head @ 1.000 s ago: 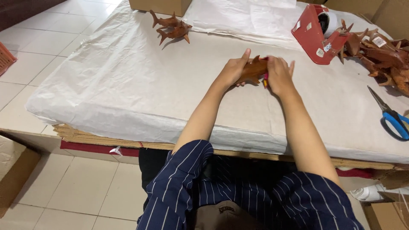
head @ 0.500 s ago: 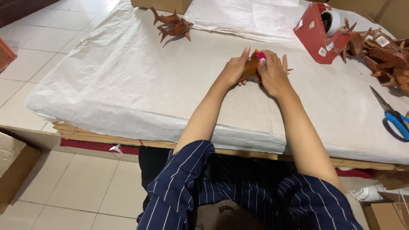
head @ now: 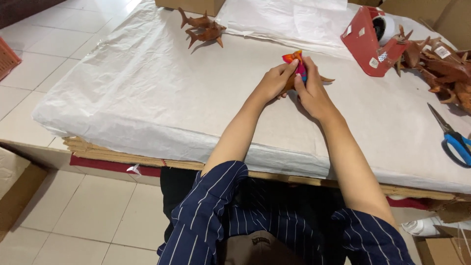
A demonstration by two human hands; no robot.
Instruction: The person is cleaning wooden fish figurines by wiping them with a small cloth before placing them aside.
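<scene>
So you've got the big desk covered in white wrapping paper, and way off to your right there's the red tape dispenser, a pile of brown carved figures and the blue-handled scissors. Two more carved fish sit at the far edge. The small wooden figure is mid-desk, pinched between both hands: left hand closed on its near-left side, right hand wrapped over it from the right. It points away from you, colourful end up, with a brown tip poking out to the right. Both hands sit right on it, equally close.
</scene>
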